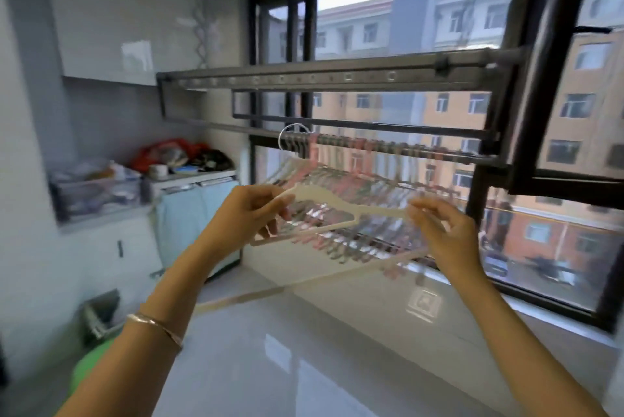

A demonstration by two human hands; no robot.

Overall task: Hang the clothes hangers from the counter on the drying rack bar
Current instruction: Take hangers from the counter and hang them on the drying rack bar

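- Head view: a person is holding one cream hanger [337, 205] up in front of the drying rack bar [422, 150], one hand at each end of it.
- The left hand [251, 210] is gripping the hanger's left shoulder, fingers curled round the thin plastic.
- The right hand [439, 231] is pinching the opposite tip between bent fingers and thumb, though blur is softening the contact.
- The two-ended hold is probably keeping the light frame level and steady, so that its top can be steered up to the bar.
- The hanger is sitting between the hands, below the bar and just in front of the row of hung hangers [364, 187], which is crowding most of the bar.
- A pale wire hook [293, 133] is looping over the bar's left end, next to the row. I cannot tell whether it belongs to the held hanger or to one hanging there.
- The left end of the bar looks like the free spot, which would explain why the hands are working there.
- Below the arms the glossy tabletop [304, 356] is stretching along the window [422, 28]. A long pale streak [270, 291] is lying low over it, too blurred to identify.
- A bracelet [155, 325] is circling the left wrist.
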